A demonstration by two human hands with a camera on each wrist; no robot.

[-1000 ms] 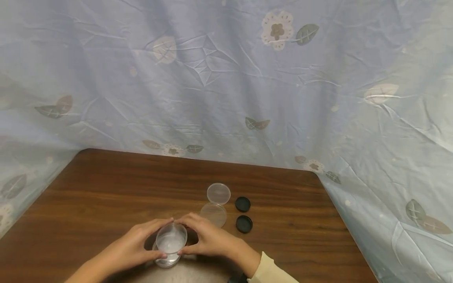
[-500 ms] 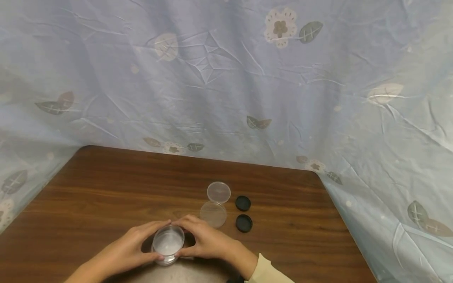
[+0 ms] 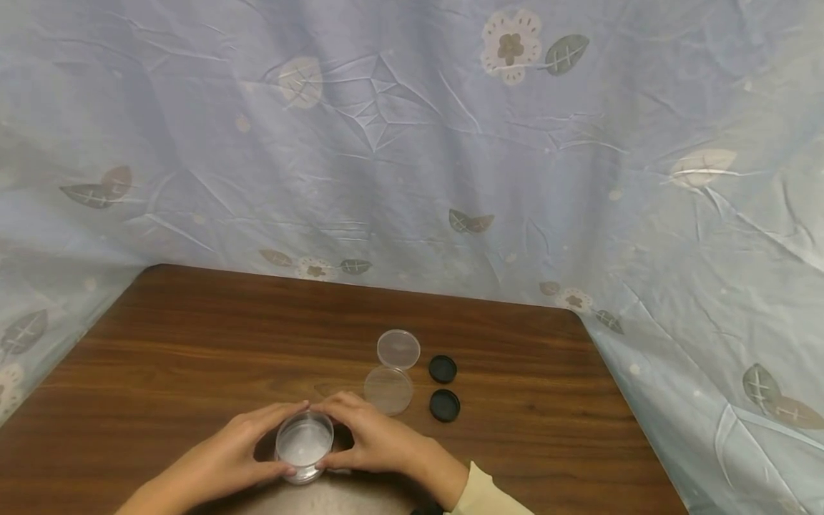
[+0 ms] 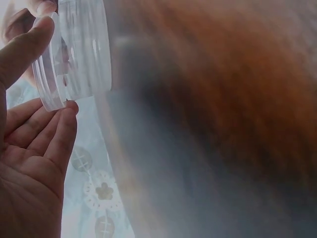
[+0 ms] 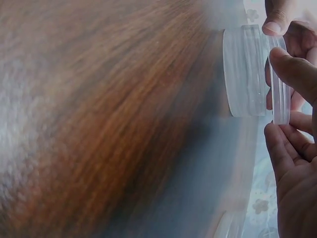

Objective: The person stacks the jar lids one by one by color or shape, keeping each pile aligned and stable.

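A clear, shallow petri dish (image 3: pixel 305 436) is held level between both hands over a clear round stack (image 3: pixel 305 475) of similar plastic dishes on the table. My left hand (image 3: pixel 247 440) grips its left side, thumb at the near rim and fingers at the far rim. On the opposite side my right hand (image 3: pixel 380 436) grips it the same way, and the index fingertips almost meet. The left wrist view has the held dish's rim (image 4: pixel 48 74) close over the stack (image 4: pixel 85 49), with a narrow gap. From the right wrist, the dish (image 5: pixel 281 89) also appears just above the stack (image 5: pixel 243 72).
Two clear round discs (image 3: pixel 398 349) with thin rims lie on the wooden table (image 3: pixel 212 336), beyond my right hand. Right of them are two small black round caps (image 3: pixel 444 405), one behind the other. A patterned blue curtain (image 3: pixel 412 143) hangs around the table's back and sides.
Both hands have moved the held dish slightly down and left, so that it covers more of the stack. The discs and black caps have stayed in place.
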